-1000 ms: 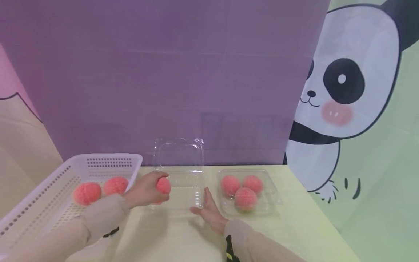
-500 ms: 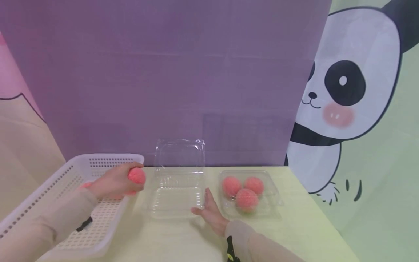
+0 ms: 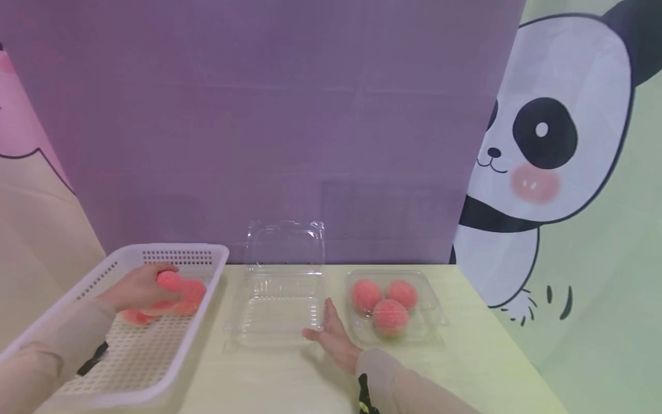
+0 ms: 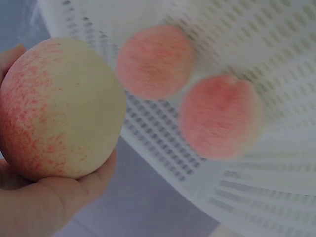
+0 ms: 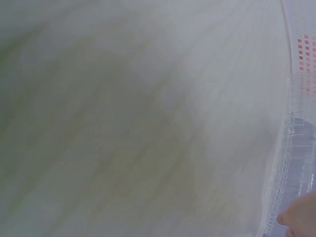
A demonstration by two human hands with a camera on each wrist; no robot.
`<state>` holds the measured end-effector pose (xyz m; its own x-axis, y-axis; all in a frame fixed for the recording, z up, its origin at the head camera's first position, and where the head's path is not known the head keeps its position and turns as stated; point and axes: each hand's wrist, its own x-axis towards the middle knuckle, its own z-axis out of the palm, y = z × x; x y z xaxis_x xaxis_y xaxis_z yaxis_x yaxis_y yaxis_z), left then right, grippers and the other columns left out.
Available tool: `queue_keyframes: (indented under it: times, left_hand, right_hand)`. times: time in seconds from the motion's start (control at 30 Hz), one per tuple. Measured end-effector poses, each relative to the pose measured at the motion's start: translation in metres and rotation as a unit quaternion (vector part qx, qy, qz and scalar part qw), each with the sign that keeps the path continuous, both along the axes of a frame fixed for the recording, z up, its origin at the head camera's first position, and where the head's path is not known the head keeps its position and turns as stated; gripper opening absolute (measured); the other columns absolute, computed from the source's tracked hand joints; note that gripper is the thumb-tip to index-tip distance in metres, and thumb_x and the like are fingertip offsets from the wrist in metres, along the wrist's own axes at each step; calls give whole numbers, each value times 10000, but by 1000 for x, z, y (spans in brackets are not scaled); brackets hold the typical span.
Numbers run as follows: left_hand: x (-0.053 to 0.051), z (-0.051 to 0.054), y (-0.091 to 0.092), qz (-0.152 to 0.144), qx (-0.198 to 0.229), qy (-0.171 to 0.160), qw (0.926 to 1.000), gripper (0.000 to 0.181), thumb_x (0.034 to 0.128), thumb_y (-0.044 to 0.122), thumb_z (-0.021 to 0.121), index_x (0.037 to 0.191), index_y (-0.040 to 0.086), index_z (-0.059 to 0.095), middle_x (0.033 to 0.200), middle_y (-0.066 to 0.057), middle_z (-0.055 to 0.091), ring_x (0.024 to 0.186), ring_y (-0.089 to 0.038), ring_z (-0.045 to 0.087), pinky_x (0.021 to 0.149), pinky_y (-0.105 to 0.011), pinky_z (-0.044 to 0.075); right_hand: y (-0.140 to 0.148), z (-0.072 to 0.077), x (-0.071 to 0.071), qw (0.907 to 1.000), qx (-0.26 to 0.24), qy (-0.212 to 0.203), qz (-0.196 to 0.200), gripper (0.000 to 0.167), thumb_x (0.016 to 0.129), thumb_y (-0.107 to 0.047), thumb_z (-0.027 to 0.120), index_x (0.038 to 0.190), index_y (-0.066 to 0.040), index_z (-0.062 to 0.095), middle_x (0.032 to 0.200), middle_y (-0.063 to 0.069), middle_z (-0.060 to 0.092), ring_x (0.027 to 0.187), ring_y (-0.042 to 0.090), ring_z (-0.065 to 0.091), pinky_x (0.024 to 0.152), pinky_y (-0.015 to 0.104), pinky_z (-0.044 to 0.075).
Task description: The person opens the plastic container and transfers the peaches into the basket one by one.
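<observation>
My left hand [image 3: 141, 286] grips a peach [image 4: 64, 108], pale on one side and red-speckled on the other, over the white plastic basket [image 3: 131, 351]. Two more pink peaches lie inside the basket; in the left wrist view one peach [image 4: 155, 61] is beside the other peach [image 4: 222, 117]. At the table's middle stands a clear clamshell box [image 3: 279, 322], its lid [image 3: 284, 244] raised at the back. My right hand [image 3: 336, 339], fingers straight and thumb apart, rests at the box's right front corner. The right wrist view catches only part of that hand [image 5: 301, 215].
To the right of my right hand, a second clear box [image 3: 424, 330] with its lid down contains three peaches [image 3: 390, 317]. Both boxes and the basket share a pale yellow table [image 3: 258, 379]. A purple cloth [image 3: 284, 126] hangs behind it.
With the peach in it, my left hand has moved left from over the clamshell box to above the basket. My right hand has kept its place by the box.
</observation>
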<state>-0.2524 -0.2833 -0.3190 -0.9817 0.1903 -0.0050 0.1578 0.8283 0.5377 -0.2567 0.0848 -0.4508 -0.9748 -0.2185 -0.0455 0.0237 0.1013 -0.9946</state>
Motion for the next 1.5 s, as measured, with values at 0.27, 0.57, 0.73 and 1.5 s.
queue_keyframes:
  times: [0.27, 0.57, 0.73, 1.5]
  left_hand:
    - [-11, -21, -38, -165, -422, 162, 9988, 610, 754, 270, 706, 1157, -141, 503, 1087, -304, 570, 947, -371, 554, 738, -425, 496]
    - [-14, -39, -57, -388, -340, -429, 9977, 581, 764, 270, 695, 1183, -94, 524, 1064, -187, 614, 936, -216, 543, 753, -321, 450]
    - [-17, -51, -60, -361, -51, -434, 9984, 612, 748, 241, 705, 1230, -68, 490, 1109, -213, 594, 980, -253, 545, 777, -350, 459]
    - [-30, -83, -56, 154, -242, 102, 9995, 723, 685, 251, 755, 1216, -134, 450, 1089, -309, 555, 963, -391, 536, 824, -516, 455]
  right_hand:
    - [-1, 0, -1, 10000, -37, 49, -26, 996, 773, -97, 669, 1457, -28, -52, 1520, 198, -51, 1388, 382, -26, 1109, 547, 7]
    - [-1, 2, 1, 10000, -1, 16, -38, 996, 775, -110, 672, 1459, -35, -48, 1521, 196, -44, 1389, 382, -18, 1107, 552, 10]
    - [-1, 4, 3, 10000, 44, 2, -38, 987, 782, -109, 666, 1459, -38, -48, 1520, 199, -41, 1388, 387, -14, 1106, 557, 15]
    - [-2, 2, 2, 10000, 71, -11, -44, 980, 793, -116, 659, 1463, -57, -54, 1522, 194, -45, 1388, 388, -13, 1106, 560, 26]
